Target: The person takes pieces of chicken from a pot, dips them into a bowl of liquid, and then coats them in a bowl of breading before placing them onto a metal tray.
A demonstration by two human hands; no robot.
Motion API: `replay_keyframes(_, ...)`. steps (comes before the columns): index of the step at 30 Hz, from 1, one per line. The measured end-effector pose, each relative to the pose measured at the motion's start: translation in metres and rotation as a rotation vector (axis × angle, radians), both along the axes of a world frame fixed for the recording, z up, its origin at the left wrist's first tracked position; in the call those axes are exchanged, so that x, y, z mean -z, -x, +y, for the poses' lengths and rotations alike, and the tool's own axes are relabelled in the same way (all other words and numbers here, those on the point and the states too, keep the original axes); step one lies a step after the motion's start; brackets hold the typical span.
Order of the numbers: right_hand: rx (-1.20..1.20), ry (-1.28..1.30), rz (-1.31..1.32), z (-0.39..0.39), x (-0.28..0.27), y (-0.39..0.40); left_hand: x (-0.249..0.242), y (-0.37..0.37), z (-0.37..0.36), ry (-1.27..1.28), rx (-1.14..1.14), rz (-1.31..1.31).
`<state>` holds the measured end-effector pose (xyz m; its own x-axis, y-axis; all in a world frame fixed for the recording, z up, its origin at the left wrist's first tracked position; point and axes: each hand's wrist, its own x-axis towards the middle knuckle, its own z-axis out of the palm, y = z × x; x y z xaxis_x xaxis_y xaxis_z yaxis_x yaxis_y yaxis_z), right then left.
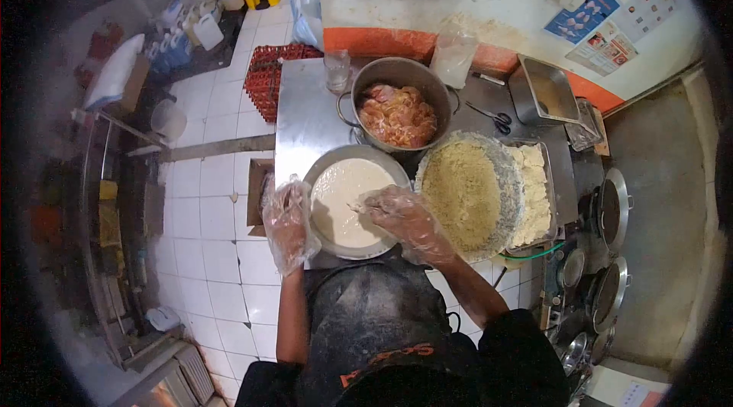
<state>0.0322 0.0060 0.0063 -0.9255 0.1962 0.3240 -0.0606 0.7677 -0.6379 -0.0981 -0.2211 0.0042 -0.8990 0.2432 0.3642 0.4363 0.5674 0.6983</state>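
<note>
A metal bowl of creamy white batter (350,195) stands at the table's front edge. My left hand (288,218), in a clear plastic glove, is beside the bowl's left rim with its fingers curled together; what they hold, if anything, is hidden. Over the right side of the batter is my gloved right hand (405,218), its fingers drawn together and smeared white at the tips; I cannot make out anything in them. Behind the bowl is a pot of raw marinated meat (398,113). To the right sits a large basin of pale yellow flour (462,189).
A tray of floured pieces (534,201) adjoins the basin. Scissors (496,117), a steel container (544,90), a clear jug (337,71) and a plastic bottle (453,56) stand or lie farther back. Red crates (272,79) are stacked left of the table; pans (611,292) are at right.
</note>
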Motion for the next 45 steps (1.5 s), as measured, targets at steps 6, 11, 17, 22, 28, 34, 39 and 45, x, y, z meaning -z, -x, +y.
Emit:
replay_keyframes(6,0.045,-0.279,-0.181,0.066,-0.131,-0.019,0.003,-0.025,0.005,-0.307,0.043,-0.487)
replay_keyframes(11,0.217,0.191,0.02,0.093,-0.152,-0.05,0.018,-0.045,0.023,0.292,0.308,0.271)
replay_keyframes(17,0.084,-0.882,-0.45,0.112,0.016,-0.143,0.025,-0.068,0.062,0.215,0.497,-0.178)
replay_keyframes(22,0.123,-0.812,-0.409,0.161,0.037,-0.201,0.055,-0.088,0.109,0.331,0.793,0.25)
replay_keyframes(28,0.525,0.089,-0.491,0.224,0.017,-0.145,0.144,-0.061,0.267,0.517,1.032,-0.017)
replay_keyframes(34,0.527,0.144,-0.299,0.316,0.226,-0.116,0.117,-0.062,0.282,0.419,0.964,0.175)
replay_keyframes(39,0.47,0.274,-0.613,0.314,0.246,-0.09,0.138,-0.055,0.279,-0.04,0.894,0.018)
replay_keyframes(45,0.025,-0.483,-0.613,0.34,0.23,-0.099,0.104,-0.033,0.286,0.199,0.883,0.304)
